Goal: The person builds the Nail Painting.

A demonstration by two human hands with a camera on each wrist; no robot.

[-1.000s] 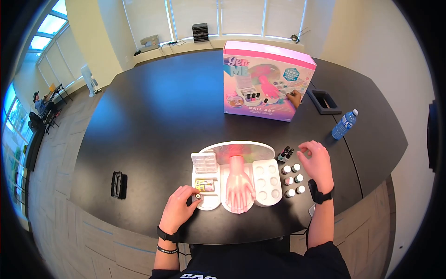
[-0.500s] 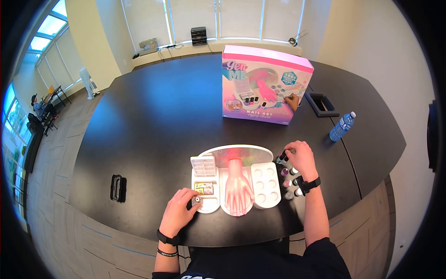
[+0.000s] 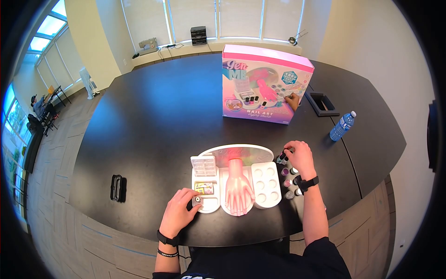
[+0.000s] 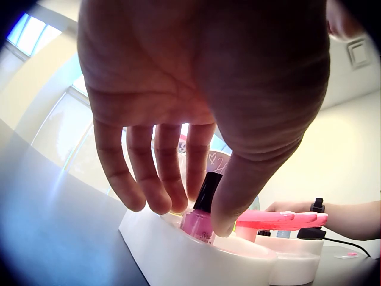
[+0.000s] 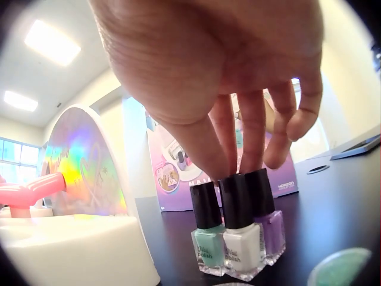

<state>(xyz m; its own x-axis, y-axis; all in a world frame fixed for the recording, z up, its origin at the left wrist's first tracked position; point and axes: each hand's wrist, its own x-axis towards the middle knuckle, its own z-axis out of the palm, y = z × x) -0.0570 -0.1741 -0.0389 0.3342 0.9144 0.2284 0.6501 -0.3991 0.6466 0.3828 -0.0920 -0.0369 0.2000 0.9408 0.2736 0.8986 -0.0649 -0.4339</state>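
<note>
My left hand [image 3: 179,206] pinches a pink nail polish bottle [image 4: 199,223] with a black cap between thumb and fingertips. That bottle is at the front left compartment of the white nail-art station [image 3: 207,204]. A pink model hand [image 3: 238,193] lies palm-down in the station's middle. To its right is a tray with round hollows [image 3: 266,183]. My right hand [image 3: 301,158] reaches down over three black-capped bottles: mint green [image 5: 209,247], white [image 5: 243,250] and purple [image 5: 272,235]. Its fingertips are right at the caps, the thumb tip hidden behind them; I cannot tell whether it grips one.
Several small pots [image 3: 287,183] stand under my right wrist. Behind the station is a large pink box [image 3: 260,88]. A water bottle [image 3: 342,126] and a dark square tray [image 3: 322,104] are farther right. A black case [image 3: 118,188] lies at the left.
My right hand has moved left and forward, from above the pots to the polish bottles, and has stayed there over the last half second. My left hand stays at the station with its bottle.
</note>
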